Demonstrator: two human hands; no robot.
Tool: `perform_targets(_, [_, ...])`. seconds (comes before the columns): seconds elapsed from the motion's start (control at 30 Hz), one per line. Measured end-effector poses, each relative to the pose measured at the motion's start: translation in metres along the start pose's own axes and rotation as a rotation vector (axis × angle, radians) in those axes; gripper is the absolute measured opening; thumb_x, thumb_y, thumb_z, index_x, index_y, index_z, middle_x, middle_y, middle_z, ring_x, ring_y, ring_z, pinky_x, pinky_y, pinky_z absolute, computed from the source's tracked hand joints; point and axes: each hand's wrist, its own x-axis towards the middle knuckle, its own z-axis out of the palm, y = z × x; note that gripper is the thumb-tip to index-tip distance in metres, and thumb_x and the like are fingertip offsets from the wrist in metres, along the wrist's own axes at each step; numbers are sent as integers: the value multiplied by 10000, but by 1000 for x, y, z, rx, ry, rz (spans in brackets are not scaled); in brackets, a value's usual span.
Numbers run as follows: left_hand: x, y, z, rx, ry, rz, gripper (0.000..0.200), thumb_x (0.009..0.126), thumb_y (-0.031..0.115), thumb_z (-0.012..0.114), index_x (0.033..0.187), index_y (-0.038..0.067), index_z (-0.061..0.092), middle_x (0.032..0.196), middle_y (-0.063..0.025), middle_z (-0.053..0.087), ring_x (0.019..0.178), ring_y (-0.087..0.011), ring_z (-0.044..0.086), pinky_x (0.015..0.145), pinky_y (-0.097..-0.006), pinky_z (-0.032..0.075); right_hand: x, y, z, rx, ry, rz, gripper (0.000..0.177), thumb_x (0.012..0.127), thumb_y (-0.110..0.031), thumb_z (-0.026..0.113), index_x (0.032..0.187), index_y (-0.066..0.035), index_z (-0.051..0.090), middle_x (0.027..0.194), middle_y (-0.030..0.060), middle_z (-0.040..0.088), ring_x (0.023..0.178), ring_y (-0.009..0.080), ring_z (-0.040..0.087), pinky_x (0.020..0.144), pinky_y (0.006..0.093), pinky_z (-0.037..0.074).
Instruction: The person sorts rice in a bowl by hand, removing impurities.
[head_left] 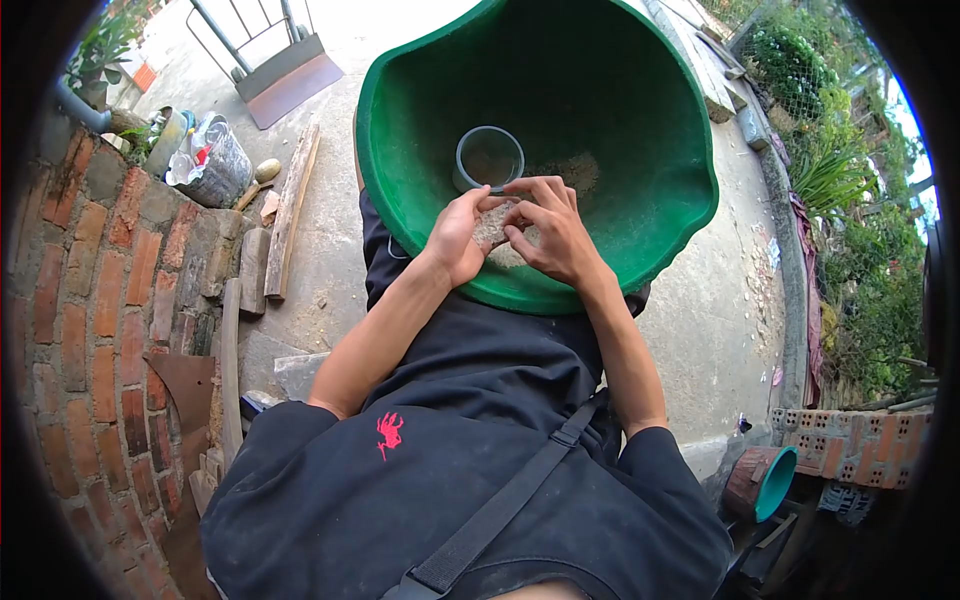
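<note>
1. Concrete yard (700, 320), brick wall (108, 300) on the left.
2. Big green tub (640, 130) at the lap.
3. Left hand (460, 240) half-open, right hand (556, 232) curled towards it; can't tell what's pinched.
4. Clear round container (489, 158) inside the tub, by the fingertips.
5. Loose grains (577, 172) beside it.

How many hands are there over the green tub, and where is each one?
2: the left hand, at the near side of the clear cup, and the right hand, beside the left, both over the tub. No other hand shows.

Outdoor yard, brick wall (105, 320), concrete ground (700, 340), plants (835, 170)
</note>
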Motion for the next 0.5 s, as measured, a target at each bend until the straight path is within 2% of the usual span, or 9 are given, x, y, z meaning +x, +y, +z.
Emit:
perform_targets(0.2, [1, -1, -2, -42, -16, 0, 417, 1033, 301, 359, 1162, -4, 612, 1093, -103, 674, 1012, -202, 634, 925, -352, 488, 1, 2, 5, 24, 32, 10, 112, 827, -116, 663, 913, -46, 646, 1215, 84, 579, 1169, 271, 478, 982, 391, 352])
perform_targets(0.27, [-2, 0, 2, -14, 24, 15, 382, 1026, 294, 382, 1060, 3, 627, 1026, -81, 672, 973, -184, 634, 887, -364, 505, 3, 4, 9, 25, 49, 10, 112, 847, -130, 649, 922, -47, 638, 1201, 92, 576, 1158, 277, 477, 965, 396, 361])
perform_targets(0.33, [3, -3, -3, -4, 21, 14, 388, 1025, 298, 383, 1064, -2, 627, 1028, -83, 671, 972, -185, 634, 886, -366, 507, 6, 2, 12, 7, 187, -25, 111, 851, -96, 661, 947, -49, 630, 1195, 104, 572, 1135, 297, 482, 930, 397, 387])
perform_targets(0.37, [5, -4, -6, 7, 20, 14, 394, 1025, 301, 385, 1067, -7, 626, 1030, -85, 671, 971, -186, 633, 886, -368, 509, 8, 0, 12, 6, 188, -25, 111, 851, -96, 661, 947, -49, 630, 1195, 104, 572, 1135, 297, 482, 930, 397, 387])
perform_targets(0.47, [1, 0, 0, 11, -38, -14, 398, 1025, 296, 384, 1068, -13, 631, 1031, -93, 671, 975, -185, 632, 885, -371, 509, 17, -7, 4, -29, 496, -124, 189, 795, -7, 698, 964, -56, 630, 1187, 108, 570, 1100, 322, 489, 890, 398, 429])
perform_targets(0.5, [1, 0, 0, 12, -39, -11, 398, 1025, 296, 384, 1068, -13, 631, 1031, -93, 671, 975, -185, 632, 885, -371, 509, 21, -6, 5, -28, 497, -128, 189, 795, -7, 698, 964, -56, 630, 1187, 108, 570, 1100, 322, 489, 890, 398, 429])
